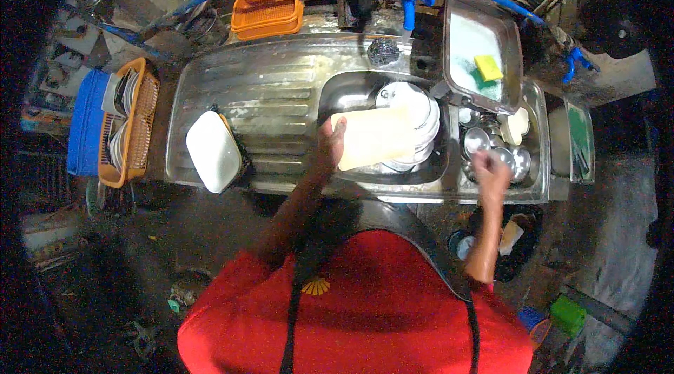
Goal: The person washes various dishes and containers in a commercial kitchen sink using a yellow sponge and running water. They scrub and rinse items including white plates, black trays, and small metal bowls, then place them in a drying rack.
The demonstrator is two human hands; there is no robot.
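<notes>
My left hand (pixel 333 142) grips one end of a flat, cream rectangular tray or board (pixel 375 137). It is held over the left sink basin (pixel 353 90) and hides part of a stack of white plates (pixel 413 103) there. My right hand (pixel 492 163) is motion-blurred above several metal bowls or cups (pixel 476 141) in the right basin. Its fingers look curled, but whether they hold anything is unclear. Cream-coloured dishes (pixel 515 124) lie beside the metal ware.
A tub (pixel 452 47) of suds with a yellow-green sponge (pixel 487 67) sits behind the right basin. A blue tap (pixel 409 3) and a dark scouring pad (pixel 383 52) are at the back. White trays (pixel 213 153) rest on the drainboard (pixel 274 95); an orange plate basket (pixel 139 126) stands left.
</notes>
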